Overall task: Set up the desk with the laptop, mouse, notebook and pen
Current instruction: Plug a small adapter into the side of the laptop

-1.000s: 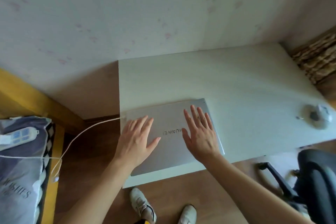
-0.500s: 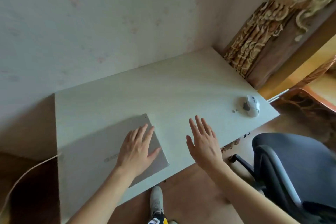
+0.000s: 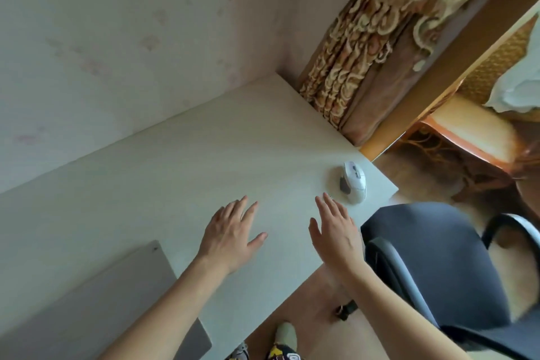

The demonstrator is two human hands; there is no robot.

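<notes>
The closed laptop (image 3: 87, 301) ran off the lower left edge, and the left forearm covered part of its near side. The chair (image 3: 438, 266) was cut by the right edge. Shoes (image 3: 285, 333) at the bottom edge showed only in part.

Soft daylight, mild motion blur (wide-angle edges bend).

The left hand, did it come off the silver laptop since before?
Yes. The left hand has left the closed silver laptop and now sits over the bare white desk, nearer the white computer mouse.
</notes>
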